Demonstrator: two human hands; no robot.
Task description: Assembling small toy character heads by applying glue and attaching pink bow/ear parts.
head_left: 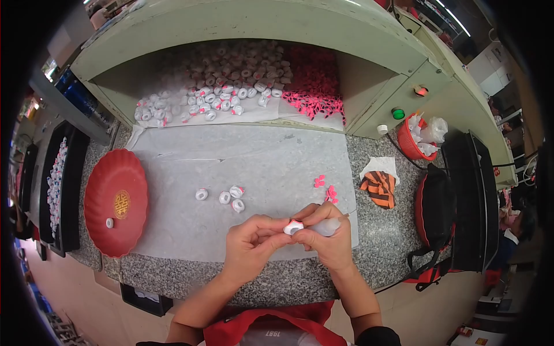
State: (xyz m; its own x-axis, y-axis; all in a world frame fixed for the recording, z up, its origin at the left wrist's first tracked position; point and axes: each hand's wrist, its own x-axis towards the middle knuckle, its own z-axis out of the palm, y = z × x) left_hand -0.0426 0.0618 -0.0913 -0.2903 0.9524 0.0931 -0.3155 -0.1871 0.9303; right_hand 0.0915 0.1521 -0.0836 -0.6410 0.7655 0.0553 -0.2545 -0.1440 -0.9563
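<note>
Over the front edge of the white sheet, my left hand (249, 245) pinches a small white ring-shaped piece (294, 228) with a pink-red edge. My right hand (333, 245) is closed around a small translucent squeeze bottle (326, 226), its fingertips touching the same piece. Several similar white pieces (224, 198) lie on the sheet left of my hands. Just beyond my right hand are small bright pink parts (330, 194). The exact contact between the bottle's tip and the piece is hidden by my fingers.
A red scalloped tray (98, 230) holding one white piece stands at left. Under the pale green shelf (375, 98) are heaps of white pieces (231, 81) and pink parts (314, 104). At right are a striped cloth (380, 189), a red basket (408, 141) and a black bag (440, 199).
</note>
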